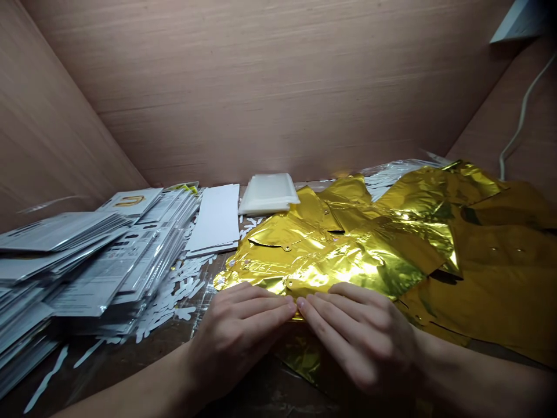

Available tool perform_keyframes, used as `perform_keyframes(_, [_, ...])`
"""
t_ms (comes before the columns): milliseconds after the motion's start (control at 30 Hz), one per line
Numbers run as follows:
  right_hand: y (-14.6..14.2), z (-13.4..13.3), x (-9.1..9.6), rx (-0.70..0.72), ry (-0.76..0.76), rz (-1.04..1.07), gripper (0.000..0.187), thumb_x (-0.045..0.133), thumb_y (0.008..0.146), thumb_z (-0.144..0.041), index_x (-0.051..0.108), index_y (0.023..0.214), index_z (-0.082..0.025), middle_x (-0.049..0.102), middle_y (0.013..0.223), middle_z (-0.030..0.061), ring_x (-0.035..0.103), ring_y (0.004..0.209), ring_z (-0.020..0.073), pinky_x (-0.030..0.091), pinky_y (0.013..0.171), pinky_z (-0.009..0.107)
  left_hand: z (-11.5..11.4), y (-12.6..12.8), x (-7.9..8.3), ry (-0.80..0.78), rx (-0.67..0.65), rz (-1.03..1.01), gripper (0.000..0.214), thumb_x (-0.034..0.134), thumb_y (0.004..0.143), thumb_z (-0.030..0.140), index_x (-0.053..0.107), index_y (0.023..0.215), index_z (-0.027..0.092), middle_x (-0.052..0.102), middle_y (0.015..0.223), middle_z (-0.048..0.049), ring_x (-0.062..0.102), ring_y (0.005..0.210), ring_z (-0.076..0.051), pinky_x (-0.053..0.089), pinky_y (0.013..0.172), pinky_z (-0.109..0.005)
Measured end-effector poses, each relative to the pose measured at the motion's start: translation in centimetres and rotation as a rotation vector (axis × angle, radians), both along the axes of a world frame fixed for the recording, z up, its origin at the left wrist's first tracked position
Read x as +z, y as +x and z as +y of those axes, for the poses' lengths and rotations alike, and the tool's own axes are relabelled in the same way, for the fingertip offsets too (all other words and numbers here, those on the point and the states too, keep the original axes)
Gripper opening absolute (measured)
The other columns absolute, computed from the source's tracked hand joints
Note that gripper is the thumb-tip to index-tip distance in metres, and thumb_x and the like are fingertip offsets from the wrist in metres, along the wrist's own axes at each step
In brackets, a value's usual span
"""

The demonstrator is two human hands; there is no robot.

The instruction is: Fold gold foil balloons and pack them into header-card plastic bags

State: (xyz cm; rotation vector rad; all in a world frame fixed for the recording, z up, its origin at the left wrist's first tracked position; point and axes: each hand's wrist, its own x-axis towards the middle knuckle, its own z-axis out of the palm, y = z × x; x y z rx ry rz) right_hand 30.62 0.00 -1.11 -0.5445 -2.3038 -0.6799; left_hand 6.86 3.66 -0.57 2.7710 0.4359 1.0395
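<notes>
My left hand (pixel 243 331) and my right hand (pixel 357 331) come together at the front of the surface, fingertips nearly touching. Both have their fingers pressed together on a flat gold foil balloon (pixel 300 355), its lower part hanging toward me below the hands. The thumbs are mostly hidden beneath the fingers. Right behind the hands lies a loose heap of more gold foil balloons (pixel 357 255), crinkled and overlapping, some with small tabs and holes at their edges.
At the left stand stacks of printed packets (pixel 113 261), one bearing a gold U (pixel 129 201). White cards (pixel 215 217) and a pile of clear plastic bags (pixel 270 193) lie at the back. White cut-out strips (pixel 174 296) are scattered between. Wooden panels (pixel 270 87) enclose the surface; a cable (pixel 522 116) hangs at right.
</notes>
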Motion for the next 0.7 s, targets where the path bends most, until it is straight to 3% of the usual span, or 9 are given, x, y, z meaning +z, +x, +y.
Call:
perform_keyframes(467, [0.0, 0.5, -0.18, 0.031, -0.038, -0.045, 0.031, 0.047, 0.089, 0.002, 0.072, 0.105, 0.011, 0.076, 0.092, 0.0266, 0.076, 0.084, 0.0311, 0.065, 0.069, 0.042, 0.14, 0.67, -0.18, 0.058, 0.021, -0.045, 0.028, 0.068, 0.095, 0.011, 0.07, 0.123, 0.014, 0.08, 0.112, -0.0067, 0.075, 0.102, -0.017, 0.061, 0.089, -0.028])
perform_keyframes(700, [-0.26, 0.44, -0.4, -0.041, -0.089, -0.133, 0.03, 0.052, 0.088, 0.0, 0.072, 0.108, 0.011, 0.076, 0.096, 0.0266, 0.074, 0.086, 0.0343, 0.066, 0.071, 0.045, 0.38, 0.71, -0.21, 0.055, 0.036, -0.009, 0.027, 0.062, 0.096, 0.01, 0.068, 0.122, 0.014, 0.079, 0.114, -0.0054, 0.075, 0.103, -0.018, 0.061, 0.088, -0.03])
